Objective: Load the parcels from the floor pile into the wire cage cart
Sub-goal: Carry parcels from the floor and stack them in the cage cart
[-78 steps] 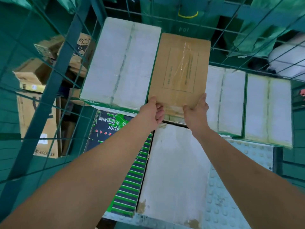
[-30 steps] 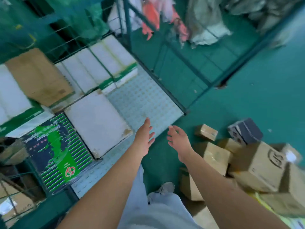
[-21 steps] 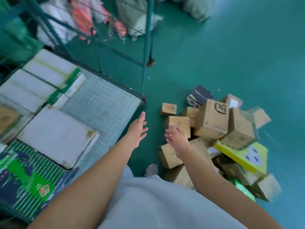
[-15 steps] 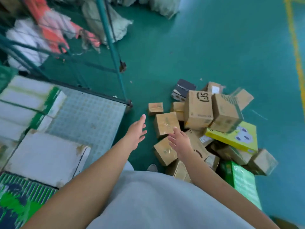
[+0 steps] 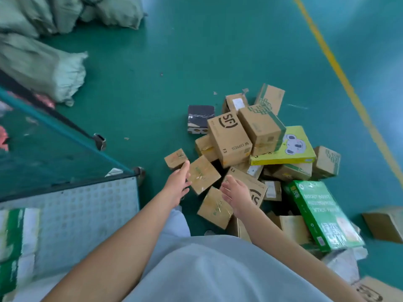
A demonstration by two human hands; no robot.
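A pile of several cardboard parcels lies on the green floor, with a tall SF box [image 5: 231, 139] on top, a yellow box [image 5: 290, 149] and a green box [image 5: 322, 214] at the right. My left hand [image 5: 177, 185] and my right hand [image 5: 236, 194] are both empty with fingers straight, held above the pile's near edge. Between them sits a small brown box [image 5: 204, 174], with another brown box [image 5: 214, 207] just below it. The wire cage cart's perforated floor [image 5: 87, 205] is at the left, holding white-and-green flat boxes [image 5: 15, 234].
Grey-green sacks [image 5: 41, 64] lie on the floor at the upper left beyond the cart's open gate [image 5: 65, 131]. A yellow floor line [image 5: 340, 70] runs down the right. More cardboard boxes [image 5: 386, 223] lie at the far right edge.
I let go of the flat brown parcel in the cart and turned right to the floor pile. Both empty hands have moved from over the cart to over the small boxes.
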